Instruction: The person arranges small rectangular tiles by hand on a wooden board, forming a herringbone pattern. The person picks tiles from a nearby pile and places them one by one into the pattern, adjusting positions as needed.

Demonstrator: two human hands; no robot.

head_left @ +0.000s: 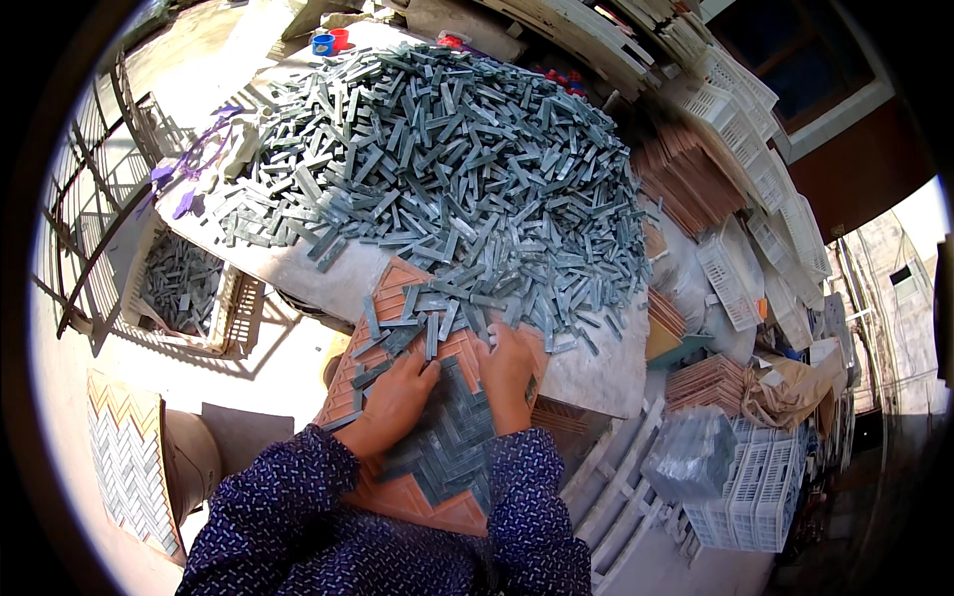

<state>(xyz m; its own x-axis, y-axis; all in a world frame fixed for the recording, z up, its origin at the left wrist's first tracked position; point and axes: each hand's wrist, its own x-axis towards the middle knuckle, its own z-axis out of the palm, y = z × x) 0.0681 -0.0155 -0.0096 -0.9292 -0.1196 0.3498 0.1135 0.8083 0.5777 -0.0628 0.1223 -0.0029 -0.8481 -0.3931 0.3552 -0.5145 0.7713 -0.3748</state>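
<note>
An orange tray point(434, 509) with moulded ridges leans on the near edge of the table. Dark grey-green stone strips point(437, 437) fill its middle in a herringbone pattern. My left hand point(396, 402) rests over the tray's left part, its fingers curled down beside loose strips; what they hold, if anything, is hidden. At the tray's upper right, my right hand point(508, 372) is closed, fingertips against the strips at the pile's near edge. Whether a strip is pinched there is unclear. Several loose strips point(402, 338) lie across the tray's upper end.
A big heap of stone strips point(447, 149) covers the table point(328, 278). To the left stand a crate point(234, 323) of strips and a patterned panel point(129, 462). Stacked orange trays point(696, 164), white crates point(750, 497) and a plastic-wrapped bundle point(691, 452) crowd the right.
</note>
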